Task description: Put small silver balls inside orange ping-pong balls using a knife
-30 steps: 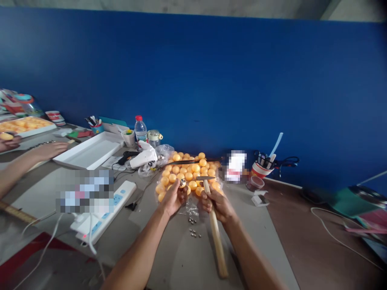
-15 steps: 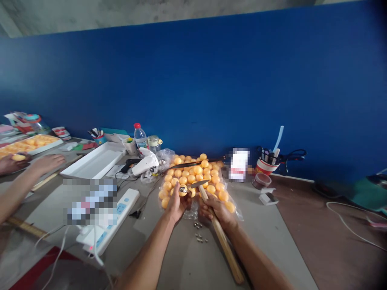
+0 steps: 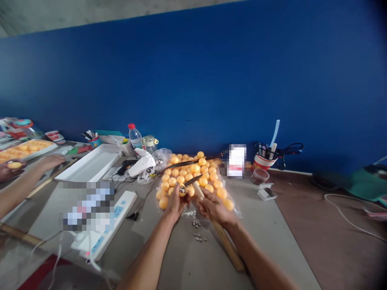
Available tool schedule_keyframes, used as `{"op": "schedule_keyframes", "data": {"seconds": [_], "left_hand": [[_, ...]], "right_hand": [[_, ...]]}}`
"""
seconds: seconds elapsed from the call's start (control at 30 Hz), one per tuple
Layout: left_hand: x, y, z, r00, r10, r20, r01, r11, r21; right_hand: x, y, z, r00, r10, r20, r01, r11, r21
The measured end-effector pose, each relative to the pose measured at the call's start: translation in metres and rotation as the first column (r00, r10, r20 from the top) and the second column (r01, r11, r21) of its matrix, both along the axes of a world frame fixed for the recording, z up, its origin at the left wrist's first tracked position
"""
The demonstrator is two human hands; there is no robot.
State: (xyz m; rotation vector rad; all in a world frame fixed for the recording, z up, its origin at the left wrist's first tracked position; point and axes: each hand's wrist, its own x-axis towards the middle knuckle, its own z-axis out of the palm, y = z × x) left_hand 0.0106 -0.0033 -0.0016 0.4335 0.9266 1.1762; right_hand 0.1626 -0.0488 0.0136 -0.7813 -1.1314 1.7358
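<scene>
My left hand (image 3: 175, 203) is closed round a yellow-orange ball (image 3: 182, 194) with a shiny round metal piece (image 3: 182, 189) at its top. My right hand (image 3: 213, 205) grips the long wooden handle (image 3: 228, 245) of a hammer; its thin, dark, pointed head (image 3: 193, 180) is just above and right of the ball. Behind both hands lies a clear plastic bag full of yellow-orange balls (image 3: 203, 182). Several small steel balls (image 3: 198, 237) are scattered on the table in front of my hands. My left fingertips are partly hidden.
A white power strip (image 3: 117, 217) and an empty white tray (image 3: 90, 163) lie to the left. A water bottle (image 3: 135, 137) stands behind. To the right are a cup of tools (image 3: 263, 162) and a small box (image 3: 267, 193). Another person's hand (image 3: 51, 162) reaches in at far left.
The hammer has tilted and its head has shifted slightly left and up, relative to the ball. My left hand keeps its hold on the ball. The whole view has shifted a little.
</scene>
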Motion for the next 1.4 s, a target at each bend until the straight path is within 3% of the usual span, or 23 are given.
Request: {"op": "schedule_keyframes", "data": {"seconds": [0.23,0.43,0.6,0.8,0.93,1.1,1.27,1.4], "left_hand": [[0.000,0.000,0.001,1.000,-0.020,0.003,0.020,0.999,0.038],[-0.002,0.001,0.002,1.000,-0.013,0.023,0.012,0.999,0.032],[-0.002,0.002,0.001,1.000,0.004,0.016,-0.004,1.000,0.015],[-0.005,0.003,-0.003,0.999,-0.003,0.033,0.002,0.999,0.035],[-0.004,0.003,-0.003,1.000,-0.018,0.007,0.018,0.998,0.066],[-0.004,0.003,-0.005,1.000,-0.008,-0.017,0.009,0.998,0.065],[-0.003,0.003,-0.006,0.999,-0.025,-0.037,0.029,0.995,0.099],[-0.003,0.003,-0.005,0.999,-0.020,-0.038,0.023,0.995,0.093]], "right_hand": [[-0.003,-0.004,0.002,0.998,0.000,0.057,-0.004,0.998,0.065],[0.000,-0.004,0.007,0.940,-0.035,0.338,-0.021,0.986,0.162],[-0.002,-0.006,0.015,0.949,-0.070,0.307,0.005,0.978,0.208],[-0.003,-0.007,0.019,0.893,-0.018,0.449,-0.076,0.979,0.191],[-0.003,-0.009,0.022,0.904,-0.148,0.401,0.044,0.965,0.257],[-0.006,-0.010,0.026,0.874,-0.100,0.476,-0.031,0.966,0.258],[-0.005,-0.009,0.022,0.885,-0.211,0.414,0.106,0.959,0.263],[-0.005,-0.010,0.023,0.843,-0.201,0.499,0.041,0.949,0.313]]}}
